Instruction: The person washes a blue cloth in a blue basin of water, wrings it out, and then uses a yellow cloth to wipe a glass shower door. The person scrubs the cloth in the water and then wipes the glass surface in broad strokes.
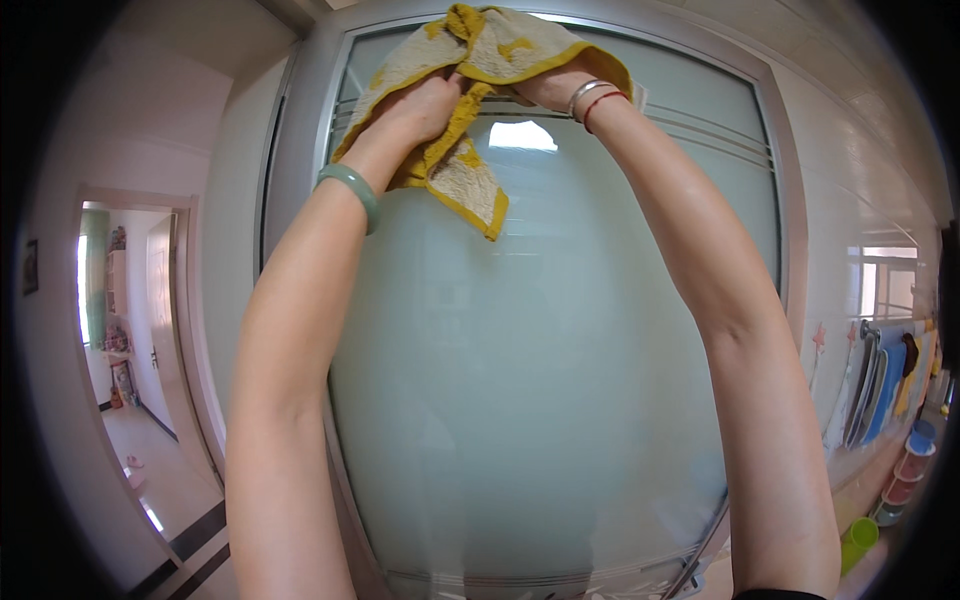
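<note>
A yellow-edged cloth covers the top of the frosted glass door, one corner dangling. Left hand clutches it left of the door's upper middle; right hand, opposite, half hidden underneath, grip unclear.

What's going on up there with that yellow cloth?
A person has both arms raised at a frosted, pale-green glass panel. A soft cream cloth with yellow edges is bunched near the panel's top, draped over the left hand and right hand. One corner dangles below them. The fingers are mostly hidden, so their grip isn't clear.
</note>
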The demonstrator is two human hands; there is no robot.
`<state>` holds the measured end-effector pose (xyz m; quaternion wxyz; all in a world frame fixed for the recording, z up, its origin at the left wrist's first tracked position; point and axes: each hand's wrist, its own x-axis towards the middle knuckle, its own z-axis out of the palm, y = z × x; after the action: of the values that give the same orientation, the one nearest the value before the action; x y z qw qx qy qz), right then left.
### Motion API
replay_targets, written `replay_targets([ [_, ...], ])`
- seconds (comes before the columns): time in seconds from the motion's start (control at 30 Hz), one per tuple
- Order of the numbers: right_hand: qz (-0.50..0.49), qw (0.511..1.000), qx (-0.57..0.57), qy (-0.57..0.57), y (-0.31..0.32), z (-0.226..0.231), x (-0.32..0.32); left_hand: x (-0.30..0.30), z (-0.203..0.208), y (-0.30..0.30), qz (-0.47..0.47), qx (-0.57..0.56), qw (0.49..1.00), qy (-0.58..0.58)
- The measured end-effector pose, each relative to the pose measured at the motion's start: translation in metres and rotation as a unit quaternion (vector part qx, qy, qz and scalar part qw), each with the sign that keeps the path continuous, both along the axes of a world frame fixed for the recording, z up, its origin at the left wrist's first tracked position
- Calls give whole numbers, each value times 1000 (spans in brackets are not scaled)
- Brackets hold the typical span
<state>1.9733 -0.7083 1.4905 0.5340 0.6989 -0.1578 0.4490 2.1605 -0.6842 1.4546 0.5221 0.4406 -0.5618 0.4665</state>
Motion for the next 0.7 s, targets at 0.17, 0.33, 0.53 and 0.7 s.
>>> replay_targets([
  [0.17,111,988,-86,64,-6,32,74,62,18,13,21,36,999,25],
  [0.33,116,986,-123,14,-14,34,100,59,-2,28,39,-44,998,-10],
  [0.53,132,991,7,31,7,4,79,69,-7,23,48,0,998,-33],
  [0.7,118,987,90,55,14,-67,24,50,-62,14,53,118,986,-101],
])
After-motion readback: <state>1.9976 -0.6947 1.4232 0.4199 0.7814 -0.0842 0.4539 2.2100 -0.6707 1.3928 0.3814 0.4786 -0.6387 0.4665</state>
